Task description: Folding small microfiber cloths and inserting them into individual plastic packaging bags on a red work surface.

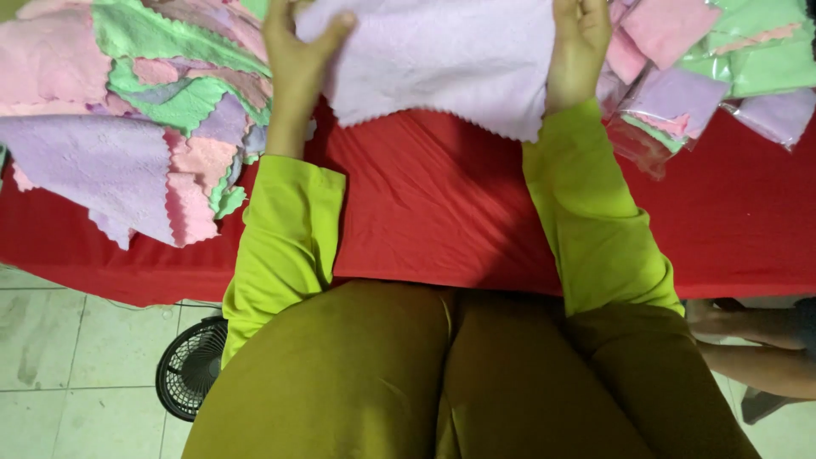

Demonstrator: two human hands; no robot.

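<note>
- A pale lilac cloth (442, 59) with a zigzag-cut edge is held spread out at the far middle of the scene, its near edge hanging over the red table cover (442, 204).
- The cloth's left edge is gripped by the left hand (297, 59), the thumb pressed on top and the fingers tucked beneath the fabric.
- The cloth's right edge is pinched by the right hand (580, 47), fingers curled around the fabric.
- Both forearms are covered by lime-green sleeves (285, 246), and olive-coloured trousers (425, 382) are seen on the lap at the near edge.
- A loose heap of cloths (144, 110) in pink, mint green and lilac is piled at the far left of the table, some draped over its near edge.
- Clear bags of folded cloths (705, 76) in the same colours are stacked at the far right.
- The table is covered by a smooth red sheet, slightly creased, whose near edge runs across the whole view.
- Pale floor tiles (76, 365), somewhat marked, are seen below at the near left.
- A small black fan (189, 370) is set on the floor just beside the left leg.
- Another person's arm (748, 340) is seen low at the near right, under the table edge.
</note>
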